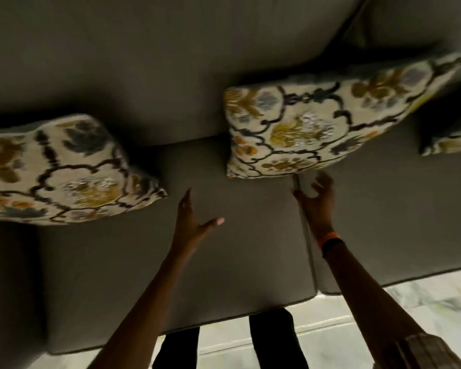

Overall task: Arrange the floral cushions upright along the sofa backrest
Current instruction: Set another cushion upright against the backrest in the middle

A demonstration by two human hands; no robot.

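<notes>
Three floral cushions, cream with yellow, grey and dark scroll patterns, lean against the grey sofa backrest [149, 75]. One cushion [61, 171] stands at the left, a second cushion [320, 129] in the middle, and a corner of a third cushion [450, 139] shows at the right edge. My left hand [190, 219] hovers open over the seat between the left and middle cushions, touching neither. My right hand [317, 201], fingers spread, is just below the middle cushion's lower edge, apart from it. An orange and black band sits on my right wrist.
The grey sofa seat [224, 262] has a seam between two seat cushions under my right hand. A sofa arm [8, 275] is at the left. Pale marble floor [383, 310] lies in front, with my dark trouser legs [274, 339] against the seat's front edge.
</notes>
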